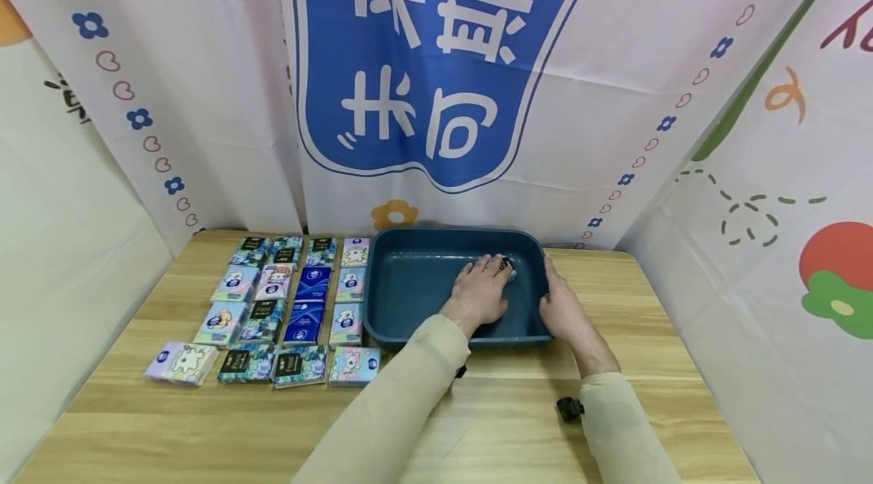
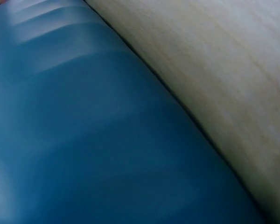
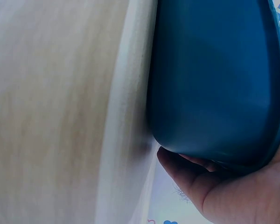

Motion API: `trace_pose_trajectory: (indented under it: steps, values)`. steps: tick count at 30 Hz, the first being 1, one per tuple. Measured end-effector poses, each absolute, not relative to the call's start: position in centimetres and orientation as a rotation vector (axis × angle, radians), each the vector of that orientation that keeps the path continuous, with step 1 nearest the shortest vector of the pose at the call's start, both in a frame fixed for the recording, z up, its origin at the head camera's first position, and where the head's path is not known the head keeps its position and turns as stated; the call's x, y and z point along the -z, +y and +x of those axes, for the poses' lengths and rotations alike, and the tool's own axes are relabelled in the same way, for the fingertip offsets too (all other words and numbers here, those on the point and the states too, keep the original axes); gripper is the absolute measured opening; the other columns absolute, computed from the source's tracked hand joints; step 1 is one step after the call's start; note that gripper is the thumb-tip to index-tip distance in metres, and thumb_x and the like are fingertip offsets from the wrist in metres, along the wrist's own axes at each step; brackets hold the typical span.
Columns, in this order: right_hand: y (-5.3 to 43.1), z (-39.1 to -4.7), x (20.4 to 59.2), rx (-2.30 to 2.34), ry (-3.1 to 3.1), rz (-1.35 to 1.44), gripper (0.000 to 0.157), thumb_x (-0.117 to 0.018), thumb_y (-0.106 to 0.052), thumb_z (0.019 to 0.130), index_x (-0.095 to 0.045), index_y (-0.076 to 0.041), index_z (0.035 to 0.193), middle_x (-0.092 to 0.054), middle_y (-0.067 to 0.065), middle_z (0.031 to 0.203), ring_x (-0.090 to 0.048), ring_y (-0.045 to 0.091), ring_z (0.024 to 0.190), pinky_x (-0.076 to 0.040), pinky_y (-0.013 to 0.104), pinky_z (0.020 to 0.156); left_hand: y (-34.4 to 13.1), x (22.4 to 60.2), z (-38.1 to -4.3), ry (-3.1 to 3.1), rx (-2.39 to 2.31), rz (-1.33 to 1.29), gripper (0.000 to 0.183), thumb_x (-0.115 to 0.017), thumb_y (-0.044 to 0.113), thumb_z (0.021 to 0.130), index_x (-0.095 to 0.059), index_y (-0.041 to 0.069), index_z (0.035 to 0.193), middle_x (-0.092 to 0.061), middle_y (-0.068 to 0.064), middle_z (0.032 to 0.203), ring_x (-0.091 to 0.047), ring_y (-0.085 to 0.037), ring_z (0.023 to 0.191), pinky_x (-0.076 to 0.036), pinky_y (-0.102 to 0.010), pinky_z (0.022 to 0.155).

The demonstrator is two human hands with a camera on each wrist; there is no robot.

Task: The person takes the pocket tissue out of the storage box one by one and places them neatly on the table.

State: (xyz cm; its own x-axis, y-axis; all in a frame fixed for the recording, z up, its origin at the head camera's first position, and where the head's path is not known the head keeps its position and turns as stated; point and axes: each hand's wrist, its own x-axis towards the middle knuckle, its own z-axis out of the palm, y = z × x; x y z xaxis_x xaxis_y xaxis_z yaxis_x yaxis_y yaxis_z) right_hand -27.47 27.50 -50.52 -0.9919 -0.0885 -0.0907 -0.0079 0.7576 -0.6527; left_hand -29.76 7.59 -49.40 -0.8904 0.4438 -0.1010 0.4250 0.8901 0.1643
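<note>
A dark blue plastic bin (image 1: 409, 340) stands on the table against the back curtain. Inside it, toward the right, my left hand (image 1: 477, 295) lies palm down with its fingers spread over a small tissue pack (image 1: 510, 269). Most of that pack is hidden under the fingers. My right hand (image 1: 562, 310) holds the bin's right end, with fingers along the outer wall; the right wrist view shows the hand (image 3: 242, 191) around that end. The left wrist view has only the bin's outer wall (image 2: 107, 130) and the tabletop, no hand clearly.
Several tissue packs (image 1: 275, 283) lie in rough rows on the wooden table (image 1: 204, 431) left of the bin, some blue, some dark floral, some pastel. The nearest column stands close to the bin's left wall. A printed white curtain (image 1: 225, 75) closes the back and sides.
</note>
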Motion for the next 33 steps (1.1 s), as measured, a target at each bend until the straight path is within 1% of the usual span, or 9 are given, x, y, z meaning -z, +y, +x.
trace_pose_trajectory:
  steps: [1, 5, 9, 13, 16, 21, 23, 30, 33]
  values:
    - [27.52, -27.47, 50.54, 1.052, 2.836, -0.077, 0.083, -0.038, 0.007, 0.113, 0.0, 0.001, 0.187, -0.012, 0.032, 0.195, -0.018, 0.055, 0.181, -0.018, 0.069, 0.149, 7.55, 49.24, -29.68, 2.914, -0.19, 0.677, 0.072, -0.068, 0.043, 0.12, -0.04, 0.028, 0.185, -0.031, -0.001, 0.196, -0.03, -0.024, 0.184, -0.032, -0.049, 0.15]
    - [27.54, -27.45, 50.51, 1.045, 2.838, -0.079, 0.083, -0.038, 0.007, 0.113, 0.001, 0.001, 0.187, -0.012, 0.033, 0.194, -0.017, 0.055, 0.181, -0.018, 0.069, 0.149, 7.57, 49.32, -29.68, 2.921, -0.147, 0.682, 0.071, -0.067, 0.044, 0.12, -0.04, 0.028, 0.184, -0.036, 0.0, 0.195, -0.035, -0.023, 0.182, -0.035, -0.049, 0.149]
    - [27.55, -27.46, 50.47, 1.045, 2.838, -0.082, 0.084, -0.039, 0.007, 0.113, 0.0, 0.001, 0.187, -0.013, 0.033, 0.194, -0.018, 0.055, 0.181, -0.019, 0.07, 0.148, 7.58, 49.29, -29.72, 2.965, -0.139, 0.696, 0.068, -0.069, 0.043, 0.119, -0.047, 0.026, 0.181, -0.048, 0.002, 0.188, -0.046, -0.023, 0.175, -0.042, -0.048, 0.145]
    - [27.57, -27.49, 50.54, 1.041, 2.842, -0.086, 0.083, -0.039, 0.007, 0.113, 0.0, 0.002, 0.187, -0.012, 0.033, 0.194, -0.019, 0.054, 0.181, -0.02, 0.069, 0.149, 7.74, 49.35, -29.84, 3.023, -0.138, 0.697, 0.062, -0.07, 0.044, 0.119, -0.054, 0.027, 0.176, -0.058, 0.001, 0.179, -0.056, -0.024, 0.165, -0.05, -0.047, 0.138]
    - [27.57, -27.51, 50.53, 1.037, 2.844, -0.085, 0.084, -0.04, 0.008, 0.113, -0.001, 0.002, 0.187, -0.012, 0.033, 0.194, -0.02, 0.054, 0.181, -0.021, 0.07, 0.148, 7.77, 49.37, -29.83, 3.023, -0.143, 0.691, 0.062, -0.07, 0.044, 0.118, -0.054, 0.029, 0.177, -0.054, 0.0, 0.182, -0.054, -0.025, 0.167, -0.05, -0.046, 0.139]
    - [27.53, -27.55, 50.59, 1.047, 2.841, -0.074, 0.083, -0.04, 0.008, 0.113, -0.001, 0.001, 0.187, -0.014, 0.033, 0.194, -0.022, 0.055, 0.18, -0.023, 0.071, 0.147, 7.64, 49.31, -29.62, 2.947, -0.14, 0.696, 0.067, -0.07, 0.043, 0.119, -0.046, 0.034, 0.181, -0.038, 0.001, 0.194, -0.038, -0.026, 0.18, -0.039, -0.047, 0.147]
    - [27.52, -27.55, 50.57, 1.042, 2.842, -0.072, 0.083, -0.04, 0.008, 0.113, -0.001, 0.001, 0.187, -0.015, 0.034, 0.194, -0.023, 0.055, 0.18, -0.025, 0.071, 0.147, 7.65, 49.29, -29.59, 2.935, -0.127, 0.701, 0.067, -0.069, 0.043, 0.119, -0.045, 0.036, 0.182, -0.038, 0.001, 0.194, -0.036, -0.026, 0.181, -0.037, -0.048, 0.148]
    - [27.57, -27.58, 50.54, 1.028, 2.848, -0.085, 0.083, -0.039, 0.007, 0.113, -0.001, 0.001, 0.187, -0.014, 0.033, 0.194, -0.022, 0.055, 0.18, -0.023, 0.071, 0.147, 8.1, 49.38, -29.75, 2.959, -0.051, 0.694, 0.067, -0.068, 0.045, 0.12, -0.044, 0.041, 0.182, -0.045, 0.001, 0.188, -0.045, -0.027, 0.174, -0.047, -0.047, 0.142]
    - [27.63, -27.55, 50.5, 1.034, 2.845, -0.088, 0.084, -0.04, 0.008, 0.112, -0.001, 0.001, 0.187, -0.014, 0.033, 0.194, -0.021, 0.055, 0.18, -0.022, 0.071, 0.147, 8.23, 49.66, -29.96, 2.972, -0.045, 0.684, 0.064, -0.068, 0.046, 0.12, -0.048, 0.041, 0.18, -0.047, 0.0, 0.186, -0.048, -0.029, 0.17, -0.052, -0.047, 0.137]
